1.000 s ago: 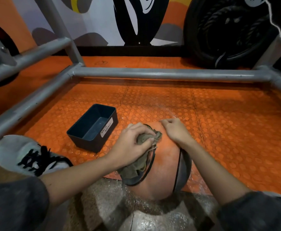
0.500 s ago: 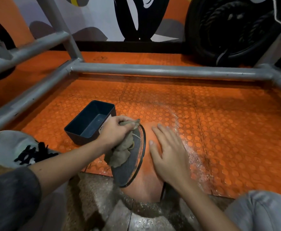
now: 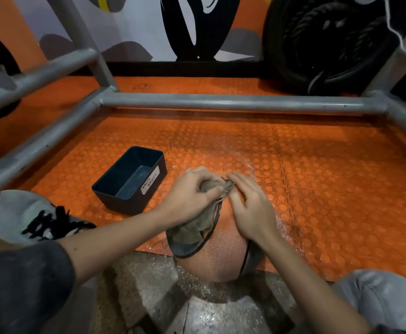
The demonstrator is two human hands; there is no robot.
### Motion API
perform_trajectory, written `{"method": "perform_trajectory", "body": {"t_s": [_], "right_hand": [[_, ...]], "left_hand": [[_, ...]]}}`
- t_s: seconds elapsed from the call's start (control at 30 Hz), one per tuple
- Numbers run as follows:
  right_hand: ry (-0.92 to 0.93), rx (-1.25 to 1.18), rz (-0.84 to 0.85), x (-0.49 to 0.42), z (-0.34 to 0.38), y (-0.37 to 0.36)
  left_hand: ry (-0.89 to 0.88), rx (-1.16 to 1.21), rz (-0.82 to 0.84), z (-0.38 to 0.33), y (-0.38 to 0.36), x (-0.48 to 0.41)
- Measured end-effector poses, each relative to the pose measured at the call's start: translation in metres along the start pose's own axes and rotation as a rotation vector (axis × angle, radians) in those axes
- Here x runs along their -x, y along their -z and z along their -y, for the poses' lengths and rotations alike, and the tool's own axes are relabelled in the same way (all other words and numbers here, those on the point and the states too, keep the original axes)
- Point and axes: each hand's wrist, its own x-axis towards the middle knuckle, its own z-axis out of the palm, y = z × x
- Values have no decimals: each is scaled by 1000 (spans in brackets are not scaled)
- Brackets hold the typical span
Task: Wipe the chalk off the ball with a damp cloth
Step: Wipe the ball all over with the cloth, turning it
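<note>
Both of your hands sit on the ball (image 3: 223, 251) (orange with black panels) low on the studded mat: your left hand (image 3: 190, 198) clamps the cloth (image 3: 194, 227) against it, your right hand (image 3: 252, 206) lies flat, fingers loosely together.

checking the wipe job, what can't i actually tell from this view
- Head view: the far top of the ball lies under the cloth, left hand and right hand, so any chalk left there is hidden.
- The ball's underside faces away.
- Whether the cloth is damp cannot be seen.
- Part of the dark bin floor is hidden by its near wall.
</note>
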Motion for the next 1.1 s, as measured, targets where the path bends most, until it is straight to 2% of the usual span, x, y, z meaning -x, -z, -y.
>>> {"method": "perform_trajectory", "body": {"t_s": [0.07, 0.2, 0.27, 0.37, 0.47, 0.57, 0.63, 0.77, 0.87, 0.97, 1.03, 1.1], "right_hand": [[10, -42, -10, 1, -2, 2], [49, -54, -33, 17, -3, -2], [55, -39, -35, 22, -3, -2], [41, -28, -30, 15, -4, 1], [10, -36, 8, -5, -9, 1], [-30, -84, 91, -37, -15, 0], [-41, -110, 145, -51, -16, -1], [27, -30, 120, -43, -10, -4], [56, -9, 75, -19, -3, -5], [128, -30, 23, 3, 1, -5], [138, -26, 4, 8, 1, -5], [115, -37, 3, 7, 0, -4]], "left_hand": [[74, 87, -11, 10, 7, -5], [437, 342, -108, 42, 21, -4], [480, 377, -112, 47, 18, 2], [343, 357, -142, 35, 10, 5], [29, 140, -108, 18, 0, 6], [-286, -115, 21, 11, -8, 7], [-323, -117, 23, 15, -6, 4], [-139, 34, -100, 29, 2, -5], [154, 178, -160, 42, 10, -13], [420, 317, -148, 49, 15, -14], [447, 321, -149, 47, 14, -9], [331, 252, -144, 39, 12, -3]]}}
